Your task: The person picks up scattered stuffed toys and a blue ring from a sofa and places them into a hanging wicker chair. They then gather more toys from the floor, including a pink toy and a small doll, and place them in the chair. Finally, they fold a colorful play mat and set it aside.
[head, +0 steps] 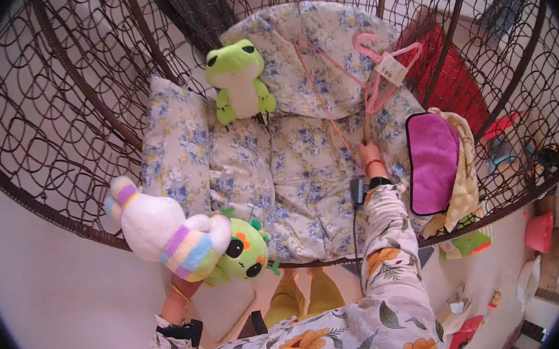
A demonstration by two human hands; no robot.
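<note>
My left hand [185, 285] is at the lower left, largely hidden behind a white plush toy with striped bands [153, 223] and a green plush toy with dark eyes [247, 249]; it holds up at least the white one. My right hand [370, 154] reaches over the floral cushion [307, 152] with its fingers closed near the lower end of a thin brown stick-like thing [367, 115]. Just above it lie pink clothes hangers [383, 86] with a paper tag. A pink cord or thin hanger loop [318, 90] stretches left of them. A green frog plush [240, 82] sits against the cushion.
A woven wicker basket chair [82, 75] surrounds the cushion. Purple cloth [432, 164] and yellow cloth [465, 162] lie on its right side. Something red [450, 75] shows through the upper right mesh. A pink bin [539, 232] and small items stand beyond the rim.
</note>
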